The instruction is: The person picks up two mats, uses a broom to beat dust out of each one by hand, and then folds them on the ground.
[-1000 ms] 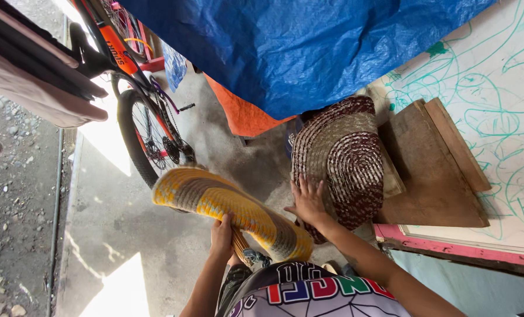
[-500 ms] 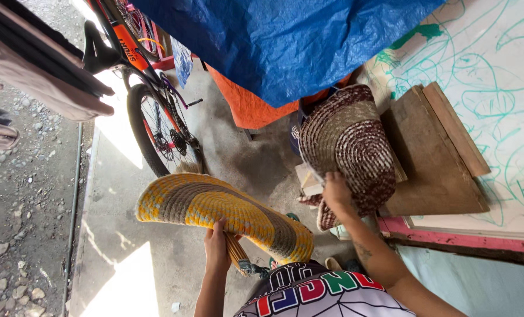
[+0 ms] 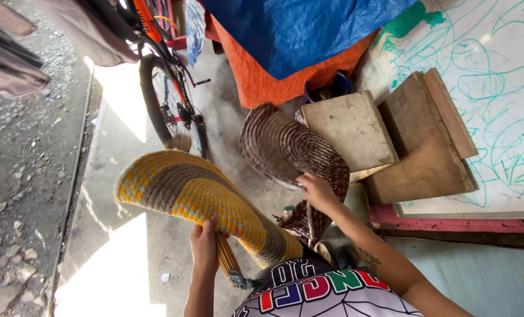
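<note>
My left hand (image 3: 204, 243) grips the near edge of a yellow and grey woven mat (image 3: 191, 196), which curves upward over the concrete floor. My right hand (image 3: 315, 191) grips the edge of a brown and cream woven mat (image 3: 279, 147), lifted and tilted off a pale wooden board (image 3: 350, 129). The two mats hang side by side, with the brown one to the right of the yellow one.
A bicycle (image 3: 171, 94) stands at the upper left by a blue tarp (image 3: 297, 29) and an orange cloth (image 3: 262, 82). Wooden boards (image 3: 426, 147) lean against a white wall with green scribbles (image 3: 497, 88). Gravel (image 3: 15, 176) lies at the left.
My right hand has taken hold of the brown mat and pulled it left off the wooden board, which now shows. The yellow mat stayed in my left hand and shifted slightly left.
</note>
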